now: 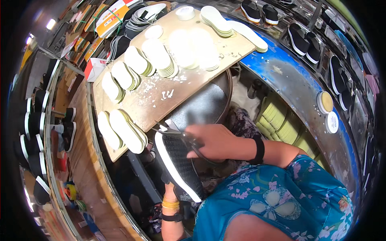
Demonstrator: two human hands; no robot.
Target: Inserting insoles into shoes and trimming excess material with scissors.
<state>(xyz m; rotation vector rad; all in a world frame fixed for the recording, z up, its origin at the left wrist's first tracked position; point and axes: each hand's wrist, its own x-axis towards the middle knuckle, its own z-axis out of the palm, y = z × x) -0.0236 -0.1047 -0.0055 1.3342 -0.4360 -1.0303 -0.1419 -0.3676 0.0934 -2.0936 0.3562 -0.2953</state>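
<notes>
A black woven shoe [183,160] with a white sole edge is tilted upright in front of me. My left hand [169,192] supports it from below and behind, its fingers mostly hidden by the shoe. Closed around the dark handles of a pair of scissors [194,145], my right hand [209,140] is beside the shoe's upper end, slightly blurred. The thin blades point left across the top of the shoe. A small white piece [171,124] shows by the blades.
A board [177,102] holds several stacks of white insoles [159,56] and white scraps [167,94]. Under it sits a dark round tub [207,100]. Yellow-green insoles [277,118] lie below the blue bench edge, which bears an open round tin [325,102]. Shoes [36,124] fill the left rack.
</notes>
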